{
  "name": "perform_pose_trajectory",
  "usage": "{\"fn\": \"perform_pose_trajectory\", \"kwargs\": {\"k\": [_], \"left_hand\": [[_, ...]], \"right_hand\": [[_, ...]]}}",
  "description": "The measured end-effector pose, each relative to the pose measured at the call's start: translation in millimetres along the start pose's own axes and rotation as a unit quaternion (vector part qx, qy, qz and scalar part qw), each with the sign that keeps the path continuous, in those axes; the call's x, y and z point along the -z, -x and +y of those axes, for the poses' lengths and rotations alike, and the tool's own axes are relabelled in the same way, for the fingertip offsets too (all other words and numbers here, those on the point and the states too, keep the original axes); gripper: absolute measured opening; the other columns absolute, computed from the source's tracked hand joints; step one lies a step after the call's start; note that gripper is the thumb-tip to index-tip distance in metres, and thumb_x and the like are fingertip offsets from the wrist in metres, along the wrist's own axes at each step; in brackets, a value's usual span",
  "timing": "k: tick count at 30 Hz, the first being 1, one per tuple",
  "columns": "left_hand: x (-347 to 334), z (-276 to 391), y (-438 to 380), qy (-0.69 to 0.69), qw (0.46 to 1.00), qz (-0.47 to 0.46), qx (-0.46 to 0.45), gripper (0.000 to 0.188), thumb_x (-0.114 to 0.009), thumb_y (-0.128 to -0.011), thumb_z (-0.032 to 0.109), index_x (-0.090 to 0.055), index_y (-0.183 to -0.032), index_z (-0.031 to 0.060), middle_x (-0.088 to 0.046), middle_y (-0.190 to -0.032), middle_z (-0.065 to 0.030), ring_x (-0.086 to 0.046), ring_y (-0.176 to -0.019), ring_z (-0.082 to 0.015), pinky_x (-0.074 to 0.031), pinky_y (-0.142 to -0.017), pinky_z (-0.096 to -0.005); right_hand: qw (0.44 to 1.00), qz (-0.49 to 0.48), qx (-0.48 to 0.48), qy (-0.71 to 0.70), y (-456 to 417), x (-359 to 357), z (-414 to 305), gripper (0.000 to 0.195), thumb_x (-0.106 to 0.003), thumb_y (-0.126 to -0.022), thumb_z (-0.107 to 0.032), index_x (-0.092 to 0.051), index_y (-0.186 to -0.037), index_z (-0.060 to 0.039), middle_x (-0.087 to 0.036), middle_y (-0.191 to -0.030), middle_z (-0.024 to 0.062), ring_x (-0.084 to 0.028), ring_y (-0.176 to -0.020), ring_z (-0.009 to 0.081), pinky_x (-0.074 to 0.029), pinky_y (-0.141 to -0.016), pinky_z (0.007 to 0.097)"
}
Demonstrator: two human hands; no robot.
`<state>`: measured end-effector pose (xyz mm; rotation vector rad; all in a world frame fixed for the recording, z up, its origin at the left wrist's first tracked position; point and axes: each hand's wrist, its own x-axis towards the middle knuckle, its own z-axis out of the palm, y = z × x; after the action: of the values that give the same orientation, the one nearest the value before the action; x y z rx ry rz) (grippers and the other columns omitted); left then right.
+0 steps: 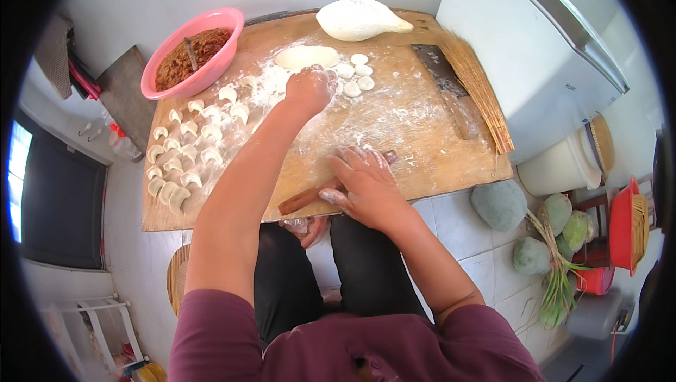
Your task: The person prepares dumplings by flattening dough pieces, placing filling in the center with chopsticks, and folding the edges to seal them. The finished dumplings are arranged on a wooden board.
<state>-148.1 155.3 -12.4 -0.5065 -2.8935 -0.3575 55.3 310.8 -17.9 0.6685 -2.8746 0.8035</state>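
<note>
My left hand (311,88) reaches over the floured wooden board (417,171), fingers bent down beside several small flattened dough discs (365,83); whether it holds one cannot be told. Behind it lies an oval, pale dough piece or dish of flour (306,58). My right hand (364,178) rests, fingers spread, over a wooden rolling pin (306,200) near the board's front edge. Several folded dumplings (188,127) stand in rows on the board's left side. At the back left, a pink plastic basin (211,73) holds brown minced filling (211,44) with a utensil stuck in it.
A large pale gourd (359,19) lies at the back. At the right are a cleaver (438,70) and a straw whisk broom (478,91), beside a white refrigerator (507,54). Gray-green melons (499,205) and green onions (557,292) are on the floor at right.
</note>
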Motion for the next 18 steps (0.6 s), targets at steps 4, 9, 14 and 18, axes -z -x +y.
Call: {"fn": "perform_pose_trajectory", "kwargs": {"k": [4,9,14,18], "left_hand": [[-16.5,7.0,-10.2,-0.012,1.000,-0.006,0.017,0.029,-0.068,-0.089,0.034,-0.075,-0.108,0.0134,-0.070,-0.110,-0.0114,-0.068,-0.103,-0.0306,-0.053,-0.089,-0.0422],[-4.0,-5.4,16.9,0.145,0.984,-0.084,0.056,0.031,-0.077,-0.080,0.031,-0.070,-0.099,0.0076,-0.069,-0.099,-0.0097,-0.068,-0.093,-0.0246,-0.053,-0.085,-0.0378],[6.0,-14.8,52.9,0.325,0.930,-0.163,0.056,0.032,-0.079,-0.079,0.022,-0.068,-0.102,0.0027,-0.068,-0.093,-0.0068,-0.064,-0.087,-0.0164,-0.052,-0.079,-0.0306],[1.7,-22.5,73.7,0.477,0.856,-0.190,0.065,0.029,-0.076,-0.080,0.016,-0.069,-0.104,0.0006,-0.068,-0.092,-0.0062,-0.061,-0.085,-0.0146,-0.051,-0.076,-0.0290]], "right_hand": [[1.000,-0.002,0.003,-0.018,2.3,-1.5,5.1,0.055,-0.065,-0.094,-0.044,-0.055,-0.137,-0.0108,-0.048,-0.149,0.0185,-0.041,-0.140,0.0425,-0.026,-0.120,0.0549],[0.999,-0.027,-0.007,0.018,10.8,12.4,14.5,0.058,-0.062,-0.096,-0.046,-0.053,-0.141,-0.0105,-0.047,-0.152,0.0193,-0.039,-0.142,0.0430,-0.025,-0.120,0.0557],[0.997,-0.001,-0.040,0.072,-3.7,17.0,41.8,0.059,-0.053,-0.101,-0.047,-0.049,-0.147,-0.0094,-0.041,-0.156,0.0226,-0.037,-0.144,0.0451,-0.023,-0.122,0.0544],[0.991,-0.003,-0.035,0.130,-59.9,5.0,58.3,0.059,-0.049,-0.104,-0.043,-0.041,-0.152,-0.0109,-0.035,-0.160,0.0225,-0.033,-0.147,0.0446,-0.024,-0.123,0.0521]]}}
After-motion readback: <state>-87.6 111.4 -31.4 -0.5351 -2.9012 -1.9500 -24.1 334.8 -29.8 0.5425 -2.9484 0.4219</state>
